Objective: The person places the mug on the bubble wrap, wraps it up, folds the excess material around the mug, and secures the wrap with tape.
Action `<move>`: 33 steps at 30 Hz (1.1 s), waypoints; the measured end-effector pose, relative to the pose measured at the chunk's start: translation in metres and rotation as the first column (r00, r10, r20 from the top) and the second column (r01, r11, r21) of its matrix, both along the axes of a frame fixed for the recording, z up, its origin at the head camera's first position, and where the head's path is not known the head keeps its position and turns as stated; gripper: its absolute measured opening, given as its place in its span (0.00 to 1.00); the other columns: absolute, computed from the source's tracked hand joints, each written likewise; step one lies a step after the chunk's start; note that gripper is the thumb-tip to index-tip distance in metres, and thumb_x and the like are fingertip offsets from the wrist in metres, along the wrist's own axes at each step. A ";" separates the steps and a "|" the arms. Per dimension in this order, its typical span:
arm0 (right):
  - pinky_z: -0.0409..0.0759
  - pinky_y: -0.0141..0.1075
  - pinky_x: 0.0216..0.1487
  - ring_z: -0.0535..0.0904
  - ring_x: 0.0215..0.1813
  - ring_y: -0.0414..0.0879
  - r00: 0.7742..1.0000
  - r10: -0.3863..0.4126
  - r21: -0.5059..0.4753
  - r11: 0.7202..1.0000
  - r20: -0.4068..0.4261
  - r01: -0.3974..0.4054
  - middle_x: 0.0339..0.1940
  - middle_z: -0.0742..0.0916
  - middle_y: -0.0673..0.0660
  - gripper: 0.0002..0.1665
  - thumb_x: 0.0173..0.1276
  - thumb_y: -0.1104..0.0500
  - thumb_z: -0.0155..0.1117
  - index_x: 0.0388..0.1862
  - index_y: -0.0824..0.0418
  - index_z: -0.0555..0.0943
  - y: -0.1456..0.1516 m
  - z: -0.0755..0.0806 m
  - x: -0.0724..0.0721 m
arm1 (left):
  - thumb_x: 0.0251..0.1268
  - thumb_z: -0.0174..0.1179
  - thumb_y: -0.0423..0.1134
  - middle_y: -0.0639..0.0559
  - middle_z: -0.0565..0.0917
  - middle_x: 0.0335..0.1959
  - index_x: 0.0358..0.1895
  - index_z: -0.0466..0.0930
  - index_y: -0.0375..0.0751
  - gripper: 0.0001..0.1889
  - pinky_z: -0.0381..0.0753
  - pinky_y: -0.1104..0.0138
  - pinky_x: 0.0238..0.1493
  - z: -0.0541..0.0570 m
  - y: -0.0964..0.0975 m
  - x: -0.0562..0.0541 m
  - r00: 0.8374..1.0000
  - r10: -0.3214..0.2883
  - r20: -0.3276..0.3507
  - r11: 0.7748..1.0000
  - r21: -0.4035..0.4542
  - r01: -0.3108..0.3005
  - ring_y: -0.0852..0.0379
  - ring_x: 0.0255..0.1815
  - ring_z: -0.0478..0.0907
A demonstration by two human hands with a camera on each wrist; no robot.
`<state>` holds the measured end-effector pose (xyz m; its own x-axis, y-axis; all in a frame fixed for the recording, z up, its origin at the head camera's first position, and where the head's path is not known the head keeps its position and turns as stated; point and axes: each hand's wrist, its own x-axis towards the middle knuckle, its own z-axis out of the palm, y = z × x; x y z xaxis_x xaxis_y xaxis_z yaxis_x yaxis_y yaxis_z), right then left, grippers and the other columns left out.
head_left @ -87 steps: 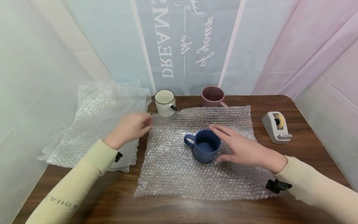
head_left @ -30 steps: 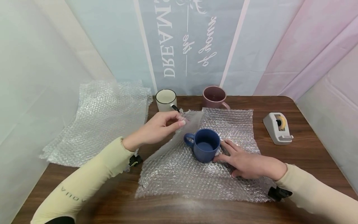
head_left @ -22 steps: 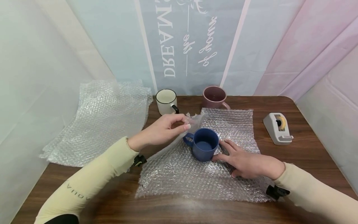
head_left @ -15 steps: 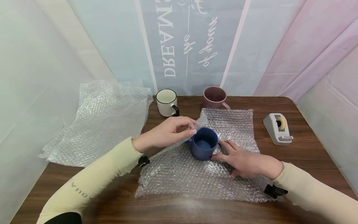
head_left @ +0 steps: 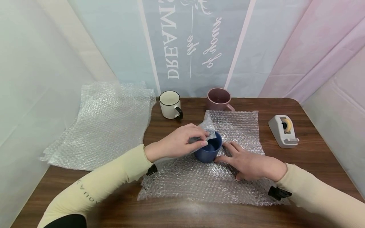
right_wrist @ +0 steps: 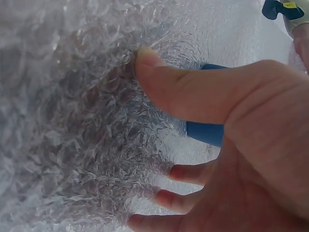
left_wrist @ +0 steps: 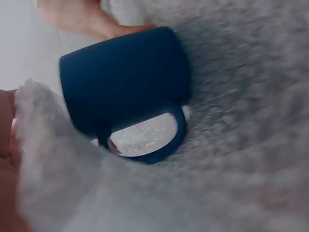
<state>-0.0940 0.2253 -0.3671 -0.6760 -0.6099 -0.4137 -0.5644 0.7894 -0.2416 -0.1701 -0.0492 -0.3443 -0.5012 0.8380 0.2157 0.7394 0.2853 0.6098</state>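
A dark blue mug (head_left: pixel 207 155) stands upright on a sheet of bubble wrap (head_left: pixel 188 186) in the middle of the table. Between thumb and fingers, my left hand (head_left: pixel 181 142) pinches the sheet's far left corner and holds it folded over the mug's rim on the handle side. The handle is hidden in the head view, but the left wrist view shows the mug handle (left_wrist: pixel 169 145) beside the raised wrap. My right hand (head_left: pixel 251 163) rests on the wrap to the right of the mug, fingers spread, with fingertips at the mug's side.
A white mug (head_left: pixel 169 107) with a black handle and a pink mug (head_left: pixel 217 100) stand along the back edge. More bubble wrap (head_left: pixel 108 126) lies flat at the left. A tape dispenser (head_left: pixel 283 131) sits at the right on the wooden table (head_left: pixel 316 161).
My left hand has taken the wrap's far left corner and carried it right and nearer, over the blue mug. My right hand has come down from the mug's rim to the wrap beside it.
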 end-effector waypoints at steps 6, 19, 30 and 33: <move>0.82 0.51 0.44 0.50 0.75 0.70 1.000 -0.008 0.016 1.000 0.010 0.008 0.78 0.53 0.71 0.50 0.56 0.58 0.79 0.75 0.41 0.65 -0.002 0.000 -0.001 | 0.77 0.54 0.45 0.54 0.77 0.65 0.50 0.86 0.49 0.12 0.62 0.67 0.70 -0.001 -0.003 0.000 0.995 -0.048 -0.086 0.994 -0.104 0.039 0.59 0.69 0.66; 0.78 0.58 0.54 0.56 0.75 0.70 0.999 0.022 -0.097 0.995 -0.045 -0.026 0.78 0.61 0.66 0.41 0.61 0.54 0.75 0.73 0.45 0.71 0.022 0.003 -0.003 | 0.80 0.45 0.33 0.49 0.55 0.80 0.70 0.71 0.44 0.21 0.41 0.68 0.76 0.012 -0.015 -0.003 0.968 -0.250 -0.028 0.903 -0.368 0.223 0.57 0.80 0.42; 0.76 0.57 0.56 0.68 0.68 0.66 0.989 0.050 -0.162 0.984 -0.139 -0.072 0.71 0.73 0.63 0.32 0.61 0.64 0.72 0.66 0.50 0.79 0.059 0.002 0.010 | 0.81 0.45 0.40 0.47 0.52 0.80 0.74 0.66 0.43 0.23 0.39 0.68 0.76 0.007 -0.020 -0.005 0.940 -0.319 -0.121 0.889 -0.382 0.252 0.54 0.81 0.41; 0.77 0.56 0.56 0.69 0.68 0.64 0.982 0.023 -0.174 0.983 -0.189 -0.057 0.71 0.73 0.60 0.35 0.58 0.72 0.70 0.63 0.46 0.81 0.075 -0.003 0.019 | 0.82 0.45 0.40 0.46 0.51 0.80 0.75 0.63 0.42 0.24 0.39 0.68 0.76 0.007 -0.021 -0.006 0.935 -0.330 -0.131 0.886 -0.384 0.259 0.53 0.81 0.40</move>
<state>-0.0754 0.3000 -0.3705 -0.7040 -0.6907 -0.1656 -0.6430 0.7188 -0.2644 -0.1758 -0.0701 -0.3373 -0.1986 0.9783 -0.0591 0.9134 0.2067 0.3507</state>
